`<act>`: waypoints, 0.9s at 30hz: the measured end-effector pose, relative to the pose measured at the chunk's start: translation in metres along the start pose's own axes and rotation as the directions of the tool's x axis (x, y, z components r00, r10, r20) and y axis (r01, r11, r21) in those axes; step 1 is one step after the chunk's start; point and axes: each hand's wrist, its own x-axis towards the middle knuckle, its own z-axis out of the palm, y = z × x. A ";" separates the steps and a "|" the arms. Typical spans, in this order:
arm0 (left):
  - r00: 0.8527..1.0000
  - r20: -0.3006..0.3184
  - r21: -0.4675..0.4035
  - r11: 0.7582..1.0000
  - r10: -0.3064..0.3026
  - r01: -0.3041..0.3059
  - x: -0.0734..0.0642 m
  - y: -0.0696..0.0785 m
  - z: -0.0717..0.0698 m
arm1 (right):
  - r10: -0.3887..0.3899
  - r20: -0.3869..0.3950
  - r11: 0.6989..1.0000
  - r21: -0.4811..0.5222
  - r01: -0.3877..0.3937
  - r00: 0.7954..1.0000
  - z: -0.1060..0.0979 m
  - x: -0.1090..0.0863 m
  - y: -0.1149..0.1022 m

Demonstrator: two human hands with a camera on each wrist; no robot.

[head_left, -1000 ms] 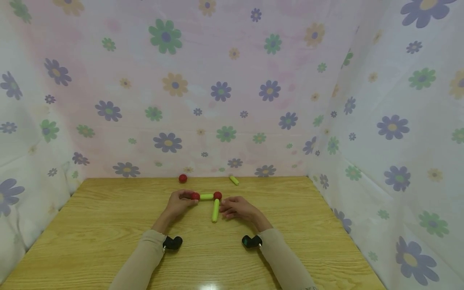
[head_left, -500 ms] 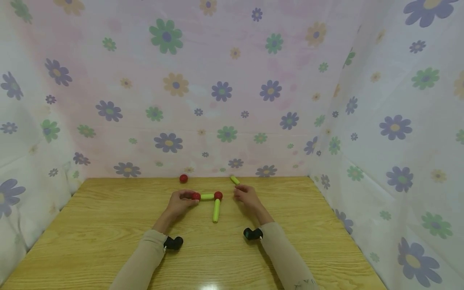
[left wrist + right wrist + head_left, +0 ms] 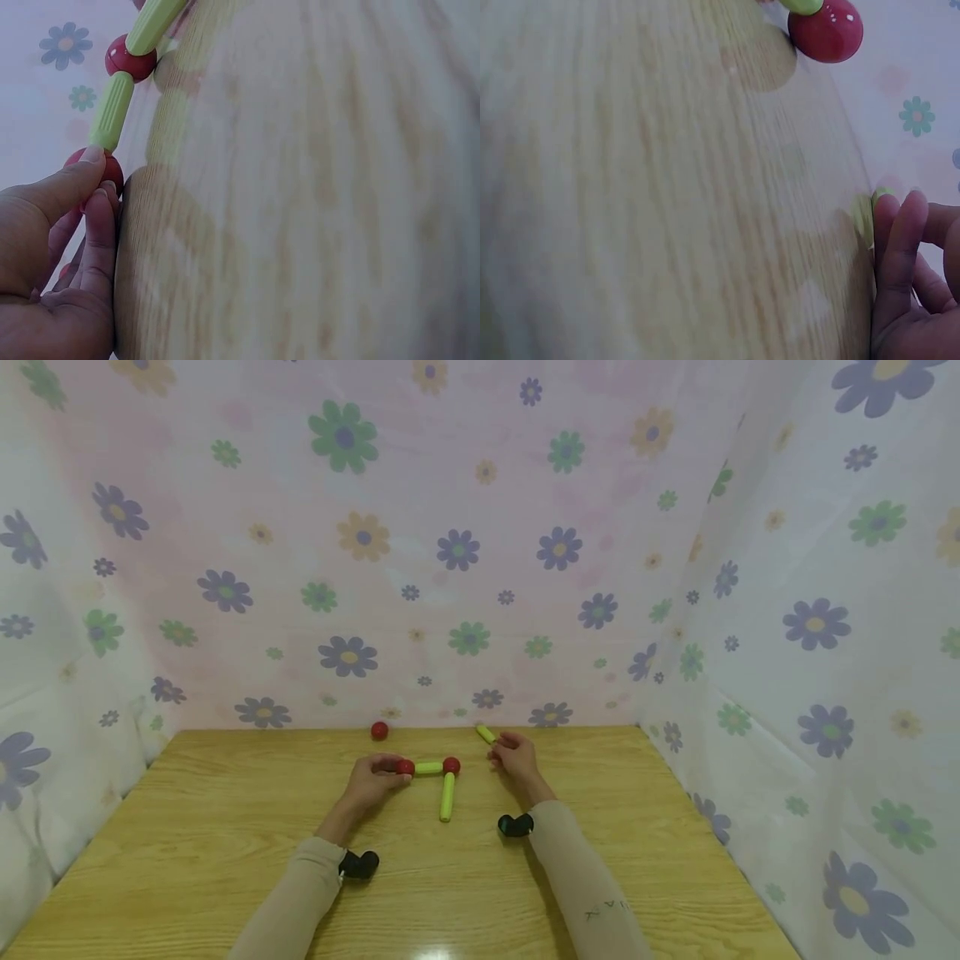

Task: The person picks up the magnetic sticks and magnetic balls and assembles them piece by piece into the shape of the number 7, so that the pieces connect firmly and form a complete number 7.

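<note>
My left hand (image 3: 377,782) pinches a red ball (image 3: 406,767) between thumb and fingers. A short yellow-green rod (image 3: 429,768) joins that ball to a second red ball (image 3: 452,766), shown clearly in the left wrist view. From this second ball, a longer yellow-green rod (image 3: 447,797) points toward me, forming a corner. My right hand (image 3: 516,759) is at the near end of a loose yellow-green rod (image 3: 485,733) by the table's back edge, its fingers loosely bent. In the right wrist view, that rod (image 3: 883,192) is mostly hidden behind the fingertips.
Another red ball (image 3: 379,731) lies loose near the back edge of the wooden table (image 3: 225,827). Flower-patterned cloth (image 3: 457,510) hangs behind the table and along its sides. Both wrists carry small black cameras.
My right hand has left the joined rods and moved right and back to the loose rod. The left hand stays on its ball, and the joined pieces have not moved.
</note>
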 end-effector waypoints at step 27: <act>1.000 -0.020 0.035 0.999 -0.015 0.016 -0.001 0.001 0.002 | -0.029 0.016 0.981 -0.192 0.031 0.999 0.006 0.005 -0.007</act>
